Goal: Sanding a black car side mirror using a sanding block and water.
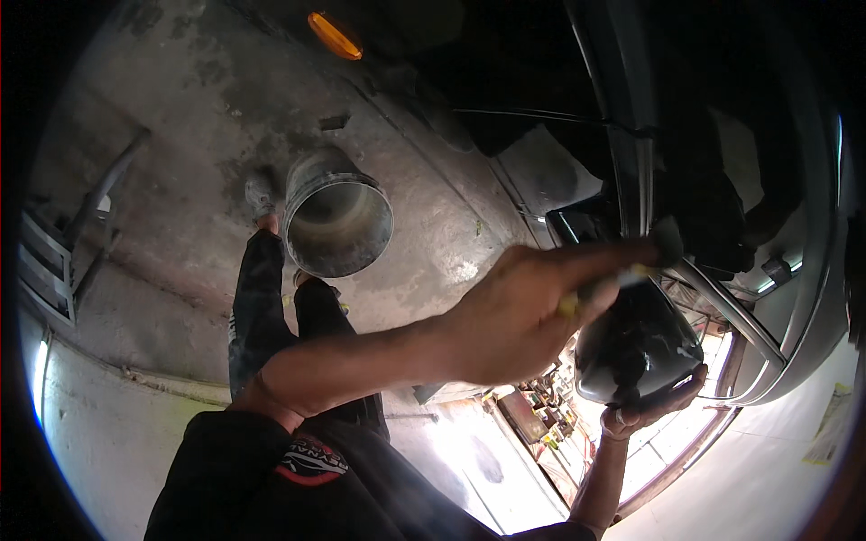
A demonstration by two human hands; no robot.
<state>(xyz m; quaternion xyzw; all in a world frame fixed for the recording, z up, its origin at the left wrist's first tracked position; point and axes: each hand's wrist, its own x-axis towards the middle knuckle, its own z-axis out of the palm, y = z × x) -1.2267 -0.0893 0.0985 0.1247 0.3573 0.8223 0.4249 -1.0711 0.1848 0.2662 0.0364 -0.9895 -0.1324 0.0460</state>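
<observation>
A glossy black car side mirror [636, 356] stands out from a dark car body [532, 54]. My left hand [523, 316] reaches across to its upper edge, fingers closed. Between thumb and fingers is a small yellow and grey-green piece [667, 242], blurred by motion; its kind is unclear, and most of it is hidden by the fingers. From below, my right hand [654, 410] cups the mirror housing, with its fingers wrapped along the lower edge.
A grey bucket [338, 225] stands on the stained concrete floor [207, 135] beside my legs. An orange lamp [335, 36] sits on the car. A metal frame [47, 266] stands at the far left. Cluttered shelves [541, 415] lie beyond the mirror.
</observation>
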